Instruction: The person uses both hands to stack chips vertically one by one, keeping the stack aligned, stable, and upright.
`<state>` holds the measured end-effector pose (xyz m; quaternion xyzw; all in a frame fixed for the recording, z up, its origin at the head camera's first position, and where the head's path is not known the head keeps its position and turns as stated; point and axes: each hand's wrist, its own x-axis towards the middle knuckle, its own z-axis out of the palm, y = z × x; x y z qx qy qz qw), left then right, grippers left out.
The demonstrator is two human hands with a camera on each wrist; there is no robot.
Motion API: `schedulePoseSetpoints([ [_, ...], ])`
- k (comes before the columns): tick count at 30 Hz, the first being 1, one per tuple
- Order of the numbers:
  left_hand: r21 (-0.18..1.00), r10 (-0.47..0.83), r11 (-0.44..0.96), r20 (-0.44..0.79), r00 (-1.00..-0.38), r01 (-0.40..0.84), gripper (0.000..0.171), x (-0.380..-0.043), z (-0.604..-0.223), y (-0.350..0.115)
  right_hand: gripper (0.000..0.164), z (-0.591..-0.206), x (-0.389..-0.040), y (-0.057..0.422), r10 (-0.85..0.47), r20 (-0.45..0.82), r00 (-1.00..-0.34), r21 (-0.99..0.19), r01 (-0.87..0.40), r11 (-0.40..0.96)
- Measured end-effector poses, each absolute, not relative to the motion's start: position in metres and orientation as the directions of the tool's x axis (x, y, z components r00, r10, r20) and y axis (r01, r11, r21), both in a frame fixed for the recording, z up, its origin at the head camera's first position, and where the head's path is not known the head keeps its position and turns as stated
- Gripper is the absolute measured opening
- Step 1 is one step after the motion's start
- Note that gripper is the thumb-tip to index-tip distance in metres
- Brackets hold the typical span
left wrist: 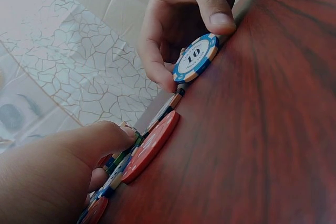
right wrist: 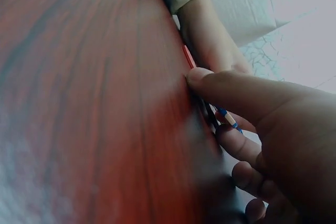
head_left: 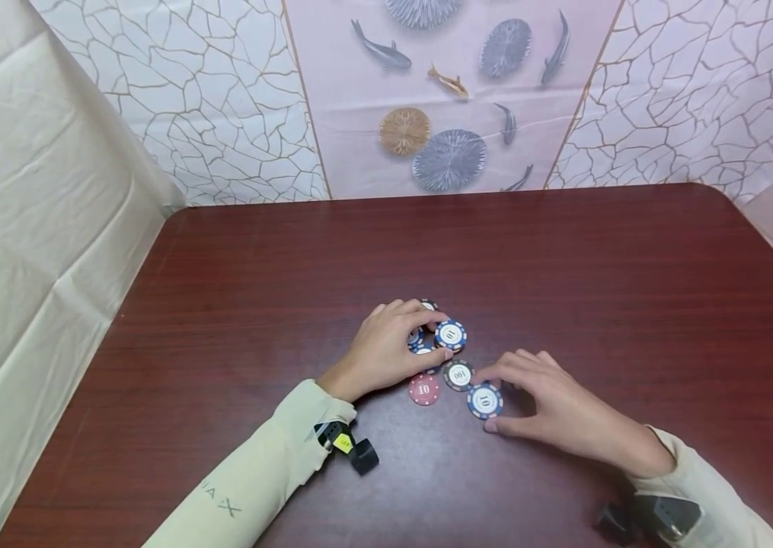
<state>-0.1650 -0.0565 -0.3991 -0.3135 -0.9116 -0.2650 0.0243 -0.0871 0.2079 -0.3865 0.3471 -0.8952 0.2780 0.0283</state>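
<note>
My left hand grips a small stack topped by a blue-and-white poker chip, thumb and index finger at its edges. Green-edged chips show beside that thumb in the left wrist view. Between the thumb and fingers of my right hand is another blue chip marked 10, tilted in the left wrist view. A black chip marked 100 lies between the hands, and a red chip is just below the left thumb. More blue chips are partly hidden under the left hand.
The dark red-brown wooden table stretches around the chips. At its back hangs a patterned cloth, and a pale cloth drapes along the left side. Wrist cameras sit on both sleeves.
</note>
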Motion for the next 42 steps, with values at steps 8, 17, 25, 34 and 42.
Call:
schedulePoseSetpoints([
  [8, 0.473, 0.557, 0.662, 0.208, -0.804, 0.581, 0.048, -0.1651, -0.3993, -0.0568, 0.044, -0.3876, -0.0881, 0.21, -0.6, 0.257, -0.758, -0.504, -0.634, 0.586],
  [17, 0.466, 0.558, 0.667, 0.203, -0.804, 0.581, 0.049, -0.1647, -0.4006, -0.0566, 0.043, -0.3874, -0.0868, 0.2088, -0.564, 0.252, -0.786, -0.544, -0.597, 0.589],
  [25, 0.456, 0.561, 0.664, 0.219, -0.798, 0.592, 0.048, -0.1658, -0.4007, -0.0564, 0.049, -0.3877, -0.0881, 0.2086, -0.533, 0.287, -0.796, -0.561, -0.59, 0.58],
  [34, 0.461, 0.56, 0.661, 0.222, -0.799, 0.592, 0.048, -0.167, -0.3986, -0.0573, 0.049, -0.385, -0.0927, 0.2072, -0.502, 0.328, -0.801, -0.601, -0.586, 0.543],
  [42, 0.465, 0.56, 0.664, 0.209, -0.802, 0.586, 0.048, -0.1663, -0.3991, -0.058, 0.046, -0.3839, -0.0929, 0.2059, -0.435, 0.314, -0.844, -0.645, -0.526, 0.554],
])
